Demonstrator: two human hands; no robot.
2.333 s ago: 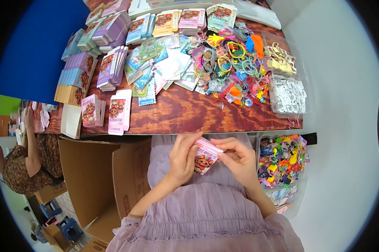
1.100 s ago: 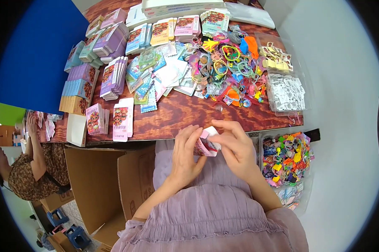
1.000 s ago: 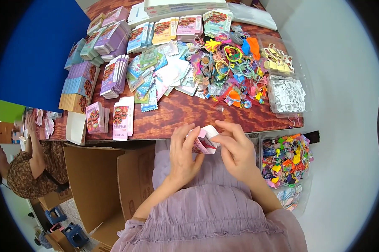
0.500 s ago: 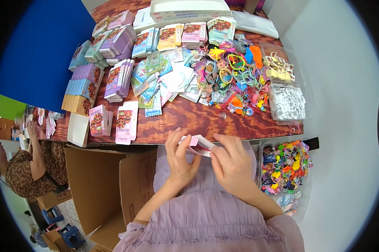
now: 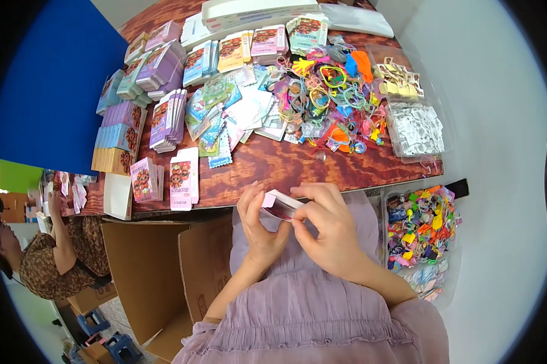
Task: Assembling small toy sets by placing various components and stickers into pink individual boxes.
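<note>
A small pink-and-white cardboard box point(image 5: 282, 205) is held up in front of my lap, just off the table's near edge. One end shows an opening and a raised pink flap; its contents are too small to tell. My left hand point(image 5: 259, 227) grips its left side, fingers behind and thumb in front. My right hand point(image 5: 329, 225) pinches its right end between thumb and fingers. Nearest on the table lies a flattened pink box point(image 5: 184, 179), next to a short stack of pink boxes point(image 5: 145, 181).
Loose cards point(image 5: 216, 97) and a heap of colourful small toys point(image 5: 337, 109) cover the mid-table. Stacks of folded boxes point(image 5: 197, 62) stand behind. Clear trays point(image 5: 416, 127) sit at right, a toy bin point(image 5: 422, 227) below. An open carton point(image 5: 146, 267) stands at left; another person point(image 5: 58, 255) works beyond.
My right fingers have shifted left along the box, and the box has tilted. The whole view has moved slightly. Both hands keep hold.
</note>
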